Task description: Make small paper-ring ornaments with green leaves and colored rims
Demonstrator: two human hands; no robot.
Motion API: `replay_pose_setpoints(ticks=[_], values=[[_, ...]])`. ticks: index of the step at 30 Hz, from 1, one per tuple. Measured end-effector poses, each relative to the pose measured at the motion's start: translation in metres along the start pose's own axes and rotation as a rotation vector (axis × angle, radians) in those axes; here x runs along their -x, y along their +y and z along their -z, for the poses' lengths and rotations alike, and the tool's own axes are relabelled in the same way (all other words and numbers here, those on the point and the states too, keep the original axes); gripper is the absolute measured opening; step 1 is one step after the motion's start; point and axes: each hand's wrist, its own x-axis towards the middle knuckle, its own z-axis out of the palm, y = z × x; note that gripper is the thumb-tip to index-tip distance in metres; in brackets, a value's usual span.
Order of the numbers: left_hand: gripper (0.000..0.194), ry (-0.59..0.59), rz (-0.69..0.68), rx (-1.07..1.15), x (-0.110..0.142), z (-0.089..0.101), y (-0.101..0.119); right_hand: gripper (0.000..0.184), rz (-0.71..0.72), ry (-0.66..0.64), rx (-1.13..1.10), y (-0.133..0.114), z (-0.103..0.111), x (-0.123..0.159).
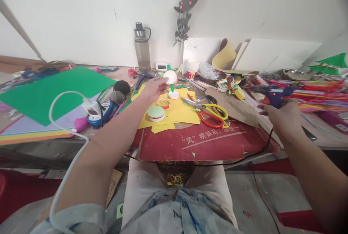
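1. The left hand (155, 89) pinches the white disc (170, 78) of a small paper model at its edge, from the left.
2. The model's long axis is roughly upright: green stem (172, 88) below the disc, round white base (173, 95) over the yellow paper (185, 114).
3. The right hand (288, 116) grips a dark blue tool (277, 96), some fingers hidden, well apart to the model's right.
4. Scissors (202, 106) lie between the hands; the left is nearer the model.

Scissors (194, 105) lie across paper (185, 116) and cardboard (165, 149); behind, a timer (161, 67) sits between bottle (143, 53) and cup (192, 68), with card sheets (62, 92) at left and pipe cleaners (315, 96) at right.
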Motion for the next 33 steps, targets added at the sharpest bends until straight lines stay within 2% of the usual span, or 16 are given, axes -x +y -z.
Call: replay_pose_setpoints(ticks=[2, 4, 9, 11, 14, 17, 20, 26, 33], values=[[0.02, 0.004, -0.014, 0.003, -0.001, 0.0, 0.0, 0.054, 0.02, 0.029, -0.18, -0.019, 0.002, 0.007], [0.02, 0.01, -0.025, 0.003, 0.0, 0.0, 0.0, 0.053, 0.099, 0.014, -0.316, -0.042, 0.001, 0.018], [0.014, 0.033, 0.017, 0.049, 0.004, -0.003, 0.004, 0.04, 0.105, -0.286, -0.575, -0.101, -0.021, 0.054], [0.011, 0.023, 0.032, 0.103, 0.006, -0.004, 0.004, 0.031, 0.089, -0.472, -0.659, -0.118, -0.037, 0.066], [0.012, 0.001, 0.046, 0.188, 0.008, -0.006, 0.003, 0.02, 0.109, -0.635, -0.733, -0.136, -0.061, 0.077], [0.016, 0.008, 0.067, 0.227, 0.009, -0.007, 0.0, 0.021, 0.134, -0.705, -0.767, -0.142, -0.081, 0.083], [0.014, -0.003, 0.058, 0.24, 0.011, -0.009, -0.002, 0.024, 0.122, -0.747, -0.854, -0.137, -0.091, 0.086], [0.021, 0.032, 0.055, 0.218, 0.014, -0.015, 0.001, 0.034, 0.056, -0.836, -0.881, -0.123, -0.091, 0.09], [0.01, 0.028, 0.04, 0.164, 0.015, -0.012, -0.001, 0.037, 0.043, -0.898, -0.919, -0.125, -0.087, 0.096]])
